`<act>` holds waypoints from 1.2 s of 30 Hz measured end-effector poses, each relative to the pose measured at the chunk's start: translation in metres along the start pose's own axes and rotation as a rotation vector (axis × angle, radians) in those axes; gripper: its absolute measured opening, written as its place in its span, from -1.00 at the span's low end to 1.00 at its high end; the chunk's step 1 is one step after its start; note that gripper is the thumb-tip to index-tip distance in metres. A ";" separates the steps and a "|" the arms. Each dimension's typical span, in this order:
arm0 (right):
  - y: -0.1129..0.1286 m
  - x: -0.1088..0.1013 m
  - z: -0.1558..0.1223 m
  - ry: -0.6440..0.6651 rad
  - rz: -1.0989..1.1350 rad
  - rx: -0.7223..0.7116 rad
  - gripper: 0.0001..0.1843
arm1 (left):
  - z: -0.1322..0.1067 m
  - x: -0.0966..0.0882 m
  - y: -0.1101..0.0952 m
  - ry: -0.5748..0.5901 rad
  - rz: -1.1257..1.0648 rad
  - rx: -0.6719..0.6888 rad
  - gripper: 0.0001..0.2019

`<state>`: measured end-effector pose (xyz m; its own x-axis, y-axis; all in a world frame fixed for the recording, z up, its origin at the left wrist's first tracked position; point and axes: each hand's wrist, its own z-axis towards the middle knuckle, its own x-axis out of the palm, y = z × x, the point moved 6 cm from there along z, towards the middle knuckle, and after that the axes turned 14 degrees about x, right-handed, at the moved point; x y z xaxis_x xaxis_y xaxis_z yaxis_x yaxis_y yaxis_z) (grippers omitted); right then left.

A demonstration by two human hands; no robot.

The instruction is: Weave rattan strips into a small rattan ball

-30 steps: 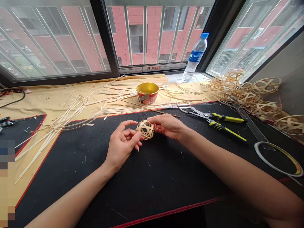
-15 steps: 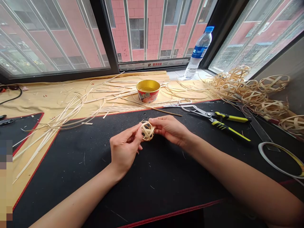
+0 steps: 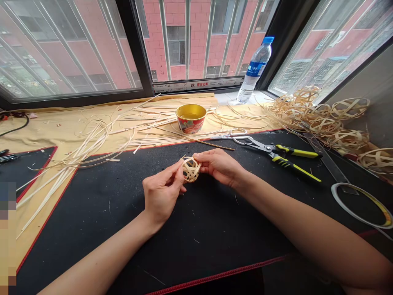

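A small open-weave ball of pale bamboo strips (image 3: 190, 169) sits between my hands above the black mat, with a few strip ends sticking out. My left hand (image 3: 161, 192) pinches its left side between thumb and fingers. My right hand (image 3: 219, 166) holds its right side with the fingertips. The hands hide part of the weave. Nearest my right hand, beyond the ball, lies a thin wooden stick (image 3: 211, 143).
Yellow-handled cutters (image 3: 294, 157), scissors (image 3: 233, 134), a steel ruler (image 3: 325, 159) and a tape roll (image 3: 360, 205) lie on the red-edged black mat (image 3: 92, 246). Loose strips (image 3: 92, 143), a yellow-lined cup (image 3: 190, 118), a water bottle (image 3: 256, 69) and several woven balls (image 3: 319, 116) lie beyond, before the window.
My left hand has moved from under the ball to pinching its left side, and the ball has turned slightly. The view has shifted a little.
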<state>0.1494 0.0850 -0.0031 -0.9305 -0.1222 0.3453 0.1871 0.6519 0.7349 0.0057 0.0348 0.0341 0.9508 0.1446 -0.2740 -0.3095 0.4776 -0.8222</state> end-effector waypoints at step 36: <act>0.000 -0.006 0.004 -0.014 0.021 -0.018 -0.77 | 0.010 -0.006 0.006 0.222 -0.181 -0.050 -0.68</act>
<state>0.1543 0.0884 -0.0073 -0.9306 -0.0986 0.3524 0.2118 0.6402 0.7384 -0.0023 0.0456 0.0356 0.9665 -0.1344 -0.2187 -0.1410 0.4342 -0.8897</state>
